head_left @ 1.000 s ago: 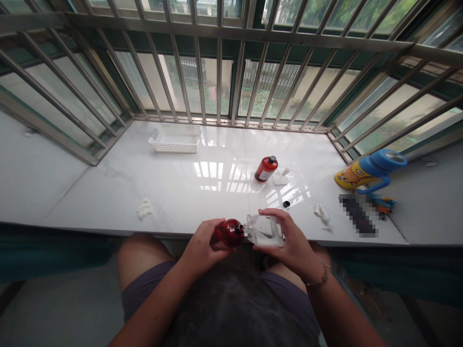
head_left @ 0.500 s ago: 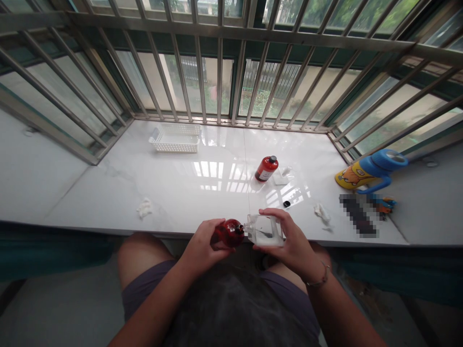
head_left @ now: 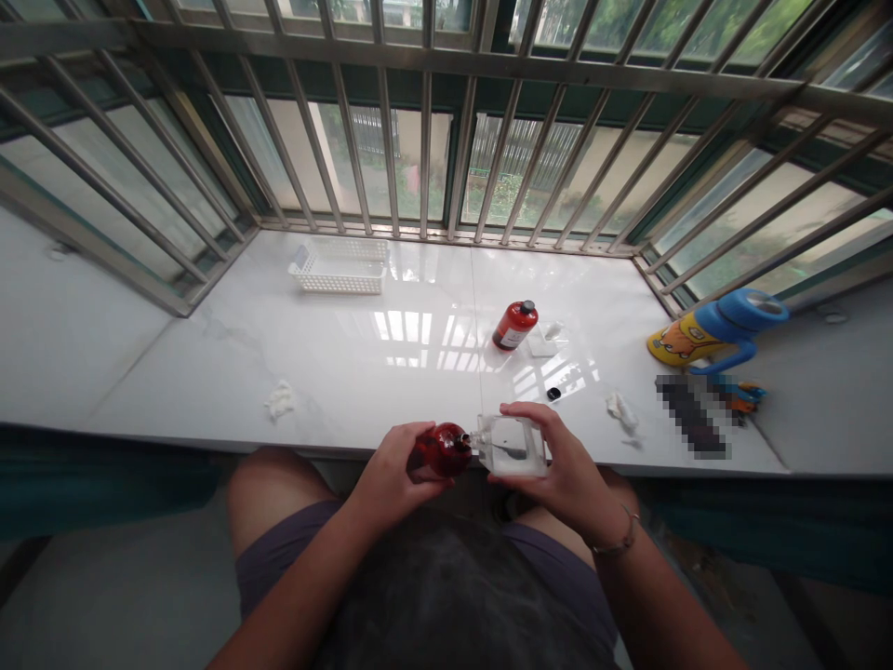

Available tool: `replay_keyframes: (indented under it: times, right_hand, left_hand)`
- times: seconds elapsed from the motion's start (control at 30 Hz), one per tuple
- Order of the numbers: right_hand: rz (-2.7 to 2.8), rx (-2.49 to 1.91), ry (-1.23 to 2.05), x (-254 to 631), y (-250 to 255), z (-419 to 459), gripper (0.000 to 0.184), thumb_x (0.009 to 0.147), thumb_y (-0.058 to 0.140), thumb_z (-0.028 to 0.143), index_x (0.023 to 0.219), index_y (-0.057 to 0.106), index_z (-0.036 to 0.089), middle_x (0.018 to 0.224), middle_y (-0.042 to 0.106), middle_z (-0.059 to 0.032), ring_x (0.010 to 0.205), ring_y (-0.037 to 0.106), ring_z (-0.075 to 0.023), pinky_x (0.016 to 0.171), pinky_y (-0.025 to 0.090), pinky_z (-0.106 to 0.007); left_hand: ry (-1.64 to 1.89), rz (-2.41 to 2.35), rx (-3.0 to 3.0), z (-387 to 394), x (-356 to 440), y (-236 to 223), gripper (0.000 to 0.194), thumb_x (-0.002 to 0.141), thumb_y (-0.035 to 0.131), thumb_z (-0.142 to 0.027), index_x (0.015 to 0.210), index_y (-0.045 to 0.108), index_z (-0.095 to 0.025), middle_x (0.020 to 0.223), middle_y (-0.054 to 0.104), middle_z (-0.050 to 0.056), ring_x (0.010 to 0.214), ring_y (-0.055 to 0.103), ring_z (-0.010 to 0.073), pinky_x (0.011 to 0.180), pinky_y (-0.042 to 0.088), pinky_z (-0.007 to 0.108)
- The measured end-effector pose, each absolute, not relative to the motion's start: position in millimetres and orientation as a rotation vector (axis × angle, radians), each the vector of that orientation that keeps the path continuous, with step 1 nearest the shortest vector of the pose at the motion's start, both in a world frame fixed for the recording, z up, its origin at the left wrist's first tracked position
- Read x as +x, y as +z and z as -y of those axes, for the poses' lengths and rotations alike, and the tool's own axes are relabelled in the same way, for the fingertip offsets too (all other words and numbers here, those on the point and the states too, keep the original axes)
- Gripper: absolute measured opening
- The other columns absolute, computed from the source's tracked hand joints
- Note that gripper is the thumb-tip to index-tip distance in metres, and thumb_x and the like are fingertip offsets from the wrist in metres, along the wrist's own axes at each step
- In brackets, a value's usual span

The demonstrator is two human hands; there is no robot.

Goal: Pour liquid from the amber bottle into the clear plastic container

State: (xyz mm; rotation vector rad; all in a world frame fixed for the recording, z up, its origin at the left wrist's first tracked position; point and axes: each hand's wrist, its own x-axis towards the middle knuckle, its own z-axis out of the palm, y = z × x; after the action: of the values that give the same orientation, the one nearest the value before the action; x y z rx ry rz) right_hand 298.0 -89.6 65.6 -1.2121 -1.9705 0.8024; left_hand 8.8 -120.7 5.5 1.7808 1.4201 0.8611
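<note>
Two bottles held mouth to mouth at the counter's near edge

The left hand [head_left: 391,475] grasps a red bottle [head_left: 446,450], fingers curled round its body. The right hand [head_left: 566,470] grips a clear square bottle [head_left: 513,447], laid over sideways so that its neck points at the red bottle's dark mouth; whether the two mouths touch is too small to tell. In view, both bottles overlap the near edge of the white counter [head_left: 391,391], above the person's lap, with a knee to either side.

The counter's far edge meets metal window bars [head_left: 423,158]. On the left, a broad stretch of surface runs from the hands back to a white basket [head_left: 339,281] near those bars. On the right, room is tighter: a capped red bottle [head_left: 514,328] stands beyond the hands, beside a flat pale item [head_left: 548,342], and a small black cap [head_left: 553,395] lies just past the right fingertips.

Counted: two red bottles, one clear bottle, one loose cap, one basket and two crumpled white scraps [head_left: 281,401], one on each side of the hands. Toward the right end are one blue-and-yellow tumbler [head_left: 687,337], one pixelated dark object [head_left: 690,416] and one blue-and-orange item [head_left: 745,395].
</note>
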Motion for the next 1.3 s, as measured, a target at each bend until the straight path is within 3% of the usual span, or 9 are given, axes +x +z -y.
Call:
replay_keyframes:
  times: [1.3]
  right_hand:
    - [2.064, -1.213, 0.754, 300.5, 67.7, 90.1, 0.077, 0.081, 0.092, 0.038, 0.145, 0.050, 0.033, 0.143, 0.063, -0.0088, 0.135, 0.063, -0.0313, 0.117, 0.053, -0.047]
  left_hand:
    - [0.847, -1.418, 1.776, 121.5, 6.4, -5.4, 0.079, 0.071, 0.097, -0.027, 0.140, 0.059, -0.027, 0.135, 0.067, 0.010, 0.123, 0.067, 0.0314, 0.108, 0.056, 0.049]
